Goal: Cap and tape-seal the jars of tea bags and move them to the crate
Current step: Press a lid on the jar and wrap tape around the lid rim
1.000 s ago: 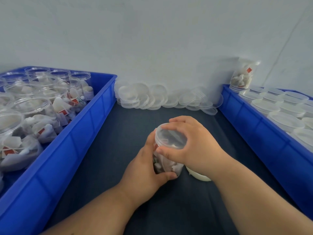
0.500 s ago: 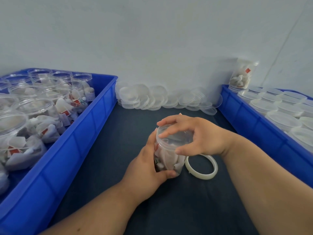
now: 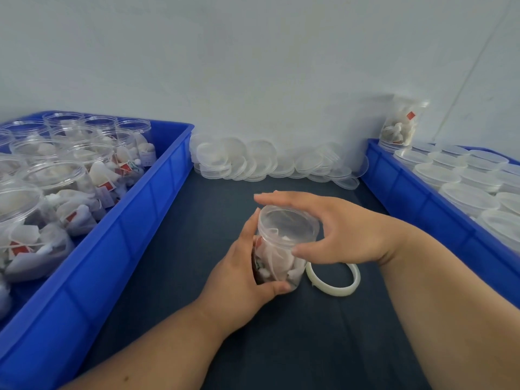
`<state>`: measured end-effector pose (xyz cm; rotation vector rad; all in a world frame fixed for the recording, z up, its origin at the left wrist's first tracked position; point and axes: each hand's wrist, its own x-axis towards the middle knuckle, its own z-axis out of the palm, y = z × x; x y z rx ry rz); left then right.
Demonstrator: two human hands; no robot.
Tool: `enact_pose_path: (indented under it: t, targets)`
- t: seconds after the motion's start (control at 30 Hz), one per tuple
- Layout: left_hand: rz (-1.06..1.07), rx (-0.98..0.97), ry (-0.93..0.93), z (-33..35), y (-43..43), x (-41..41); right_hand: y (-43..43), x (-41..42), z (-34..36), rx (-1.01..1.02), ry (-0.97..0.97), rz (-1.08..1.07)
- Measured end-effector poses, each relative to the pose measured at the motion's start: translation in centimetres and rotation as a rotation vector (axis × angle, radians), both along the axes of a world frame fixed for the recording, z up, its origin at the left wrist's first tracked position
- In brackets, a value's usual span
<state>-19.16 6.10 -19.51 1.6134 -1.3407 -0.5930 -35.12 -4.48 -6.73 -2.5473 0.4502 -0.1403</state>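
A clear plastic jar of tea bags (image 3: 278, 263) stands on the dark mat at the centre, with a clear lid (image 3: 287, 223) on its mouth. My left hand (image 3: 239, 277) grips the jar's body from the left, thumb across its lower front. My right hand (image 3: 351, 235) spans the lid from the right, fingers over its far edge and thumb against its near edge. A roll of clear tape (image 3: 334, 285) lies flat on the mat just right of the jar, under my right wrist.
A blue crate (image 3: 126, 220) on the left holds several uncapped jars of tea bags. A blue crate (image 3: 422, 204) on the right holds several capped jars, with one jar (image 3: 399, 125) stacked at its back. Loose lids (image 3: 253, 161) lie piled along the wall.
My right hand has turned and drawn to the right off the top of the lid, uncovering the lid and the tape roll. My left hand keeps its hold on the jar.
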Motion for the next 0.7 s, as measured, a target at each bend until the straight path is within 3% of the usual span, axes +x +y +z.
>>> enact_pose_path:
  t: [0.1, 0.23, 0.27, 0.4, 0.53, 0.6, 0.7]
  targets:
    - [0.011, 0.004, -0.005, -0.2, 0.0, 0.0, -0.2, 0.3, -0.3, -0.108, -0.056, -0.151]
    - [0.013, -0.016, -0.027, -0.3, -0.1, -0.1, 0.3, 1.7, -1.5, -0.373, 0.019, -0.311]
    - [0.009, -0.018, -0.032, -0.3, -0.1, 0.0, 0.2, 1.8, -1.8, -0.349, 0.022, -0.293]
    - [0.007, 0.012, -0.053, -0.5, -0.1, 0.0, -1.2, -0.2, -1.9, 0.168, -0.095, -0.087]
    - [0.003, 0.012, -0.101, -0.4, -0.3, 0.0, -2.4, -2.4, -2.3, 0.498, -0.271, 0.003]
    - [-0.004, -0.009, -0.123, -0.3, -0.4, 0.1, -2.7, -2.9, -2.5, 0.569, -0.327, -0.004]
    - [-0.015, -0.028, -0.129, -0.3, -0.4, 0.1, -2.4, -2.5, -3.1, 0.476, -0.268, -0.040]
